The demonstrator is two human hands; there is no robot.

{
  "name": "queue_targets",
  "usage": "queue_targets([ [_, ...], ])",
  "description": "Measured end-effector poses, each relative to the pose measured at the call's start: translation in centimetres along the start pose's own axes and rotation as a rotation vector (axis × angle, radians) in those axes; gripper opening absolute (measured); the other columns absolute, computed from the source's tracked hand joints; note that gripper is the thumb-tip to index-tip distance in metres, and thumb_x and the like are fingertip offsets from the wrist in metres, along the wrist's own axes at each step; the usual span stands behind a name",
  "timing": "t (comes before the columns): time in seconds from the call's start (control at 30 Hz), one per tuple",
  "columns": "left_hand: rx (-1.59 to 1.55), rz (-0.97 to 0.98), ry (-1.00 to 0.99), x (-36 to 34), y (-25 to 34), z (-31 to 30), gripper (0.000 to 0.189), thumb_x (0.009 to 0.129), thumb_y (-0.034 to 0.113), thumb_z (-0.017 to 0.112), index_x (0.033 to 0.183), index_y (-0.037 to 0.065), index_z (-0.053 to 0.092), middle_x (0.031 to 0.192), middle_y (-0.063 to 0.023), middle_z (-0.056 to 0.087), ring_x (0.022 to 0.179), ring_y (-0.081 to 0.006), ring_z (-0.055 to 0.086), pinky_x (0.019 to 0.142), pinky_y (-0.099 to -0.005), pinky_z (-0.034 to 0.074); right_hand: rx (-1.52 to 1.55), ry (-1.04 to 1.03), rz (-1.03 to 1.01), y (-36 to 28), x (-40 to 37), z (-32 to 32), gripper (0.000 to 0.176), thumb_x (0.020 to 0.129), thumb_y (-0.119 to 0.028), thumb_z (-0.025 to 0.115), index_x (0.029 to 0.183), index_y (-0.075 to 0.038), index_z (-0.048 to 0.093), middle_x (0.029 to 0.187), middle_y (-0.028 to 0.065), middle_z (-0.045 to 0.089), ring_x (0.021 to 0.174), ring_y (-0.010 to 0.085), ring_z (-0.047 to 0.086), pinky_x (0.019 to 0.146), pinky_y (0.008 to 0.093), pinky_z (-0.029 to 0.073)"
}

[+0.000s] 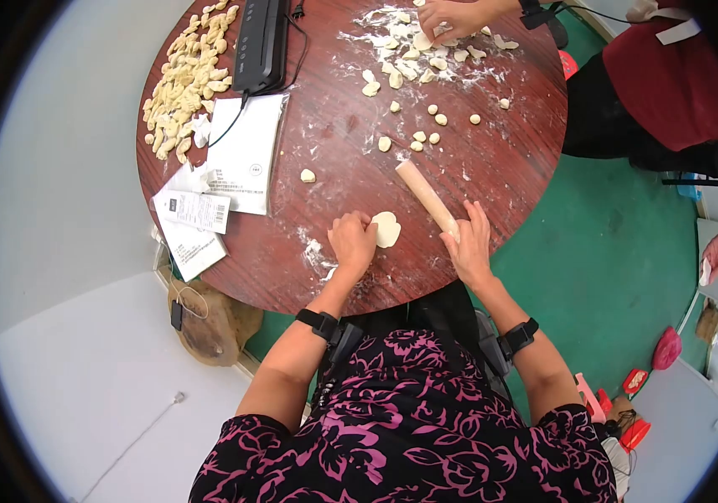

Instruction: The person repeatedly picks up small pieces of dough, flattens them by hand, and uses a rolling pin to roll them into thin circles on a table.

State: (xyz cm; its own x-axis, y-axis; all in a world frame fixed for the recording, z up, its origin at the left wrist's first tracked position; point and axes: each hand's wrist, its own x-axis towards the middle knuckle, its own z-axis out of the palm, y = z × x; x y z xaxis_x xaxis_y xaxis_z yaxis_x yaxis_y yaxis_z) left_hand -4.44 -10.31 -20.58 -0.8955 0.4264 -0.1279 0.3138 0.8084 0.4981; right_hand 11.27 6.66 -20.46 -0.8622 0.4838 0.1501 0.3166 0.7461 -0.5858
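Near the front edge of the round table, my left hand (352,244) has its fingers curled at the left edge of a flat, round dough wrapper (387,230). A pale wooden rolling pin (426,197) lies slantwise to the right of the wrapper, apart from it. My right hand (470,245) holds the pin's near end between thumb and fingers. One small dough ball (308,176) sits alone beyond my left hand. Several more dough balls (420,137) lie scattered past the pin's far end.
The dark red table (325,126) carries a heap of shaped dough pieces (176,92), a black appliance (260,50) with a cord, and white packets (246,155). A co-worker's hand (451,18) touches floured dough pieces (409,63). Another person (669,84) stands at the right.
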Motion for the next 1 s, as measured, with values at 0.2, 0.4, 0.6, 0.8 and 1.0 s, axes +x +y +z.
queue_targets([
  [0.2,-0.009,0.161,0.030,0.0,0.3,-0.4,0.009,0.076,0.012,0.063,0.080,0.005,0.060,0.071,-0.0098,0.060,0.075,-0.0303,0.056,0.070,-0.0429,0.042,0.013,0.002,0.049,0.7,-0.1,0.1,0.032,0.084,-0.024,0.063,0.097,0.002,0.052,0.137,0.0230,0.034,0.130,0.0409,0.027,0.105,0.0490,0.025],
  [0.4,-0.408,0.078,-0.070,-1.8,2.9,-1.8,0.010,0.080,0.005,0.062,0.089,0.002,0.059,0.071,-0.0068,0.062,0.067,-0.0173,0.059,0.063,-0.0317,0.045,0.010,-0.026,0.037,0.2,-1.2,0.4,0.033,0.082,-0.024,0.065,0.097,0.002,0.052,0.136,0.0233,0.034,0.130,0.0409,0.028,0.104,0.0496,0.025],
  [0.6,-0.785,-0.317,-0.162,-2.0,0.1,-0.4,0.018,0.082,0.004,0.063,0.096,-0.004,0.057,0.078,-0.0068,0.066,0.069,-0.0097,0.061,0.057,-0.0231,0.048,-0.011,-0.030,-0.009,-0.8,-1.0,0.6,0.034,0.081,-0.025,0.065,0.099,0.002,0.053,0.135,0.0220,0.036,0.130,0.0396,0.028,0.105,0.0507,0.025],
  [0.8,-1.153,-0.779,-0.220,-3.0,-1.6,0.0,0.020,0.083,0.004,0.064,0.099,-0.002,0.054,0.082,-0.0085,0.063,0.068,-0.0152,0.062,0.061,-0.0258,0.054,-0.207,-0.170,-0.235,-3.6,-0.9,3.1,0.042,0.080,-0.035,0.062,0.103,0.000,0.055,0.134,0.0194,0.039,0.131,0.0333,0.030,0.106,0.0523,0.023],
  [1.0,-1.219,-0.896,-0.238,-3.3,-2.2,-0.3,0.019,0.083,0.003,0.064,0.098,-0.002,0.054,0.087,-0.0097,0.062,0.073,-0.0178,0.063,0.066,-0.0282,0.056,-0.385,-0.166,-0.237,-4.3,0.5,2.7,0.063,0.083,-0.046,0.055,0.126,-0.002,0.046,0.139,0.0191,0.035,0.134,0.0325,0.026,0.106,0.0571,0.017],
])
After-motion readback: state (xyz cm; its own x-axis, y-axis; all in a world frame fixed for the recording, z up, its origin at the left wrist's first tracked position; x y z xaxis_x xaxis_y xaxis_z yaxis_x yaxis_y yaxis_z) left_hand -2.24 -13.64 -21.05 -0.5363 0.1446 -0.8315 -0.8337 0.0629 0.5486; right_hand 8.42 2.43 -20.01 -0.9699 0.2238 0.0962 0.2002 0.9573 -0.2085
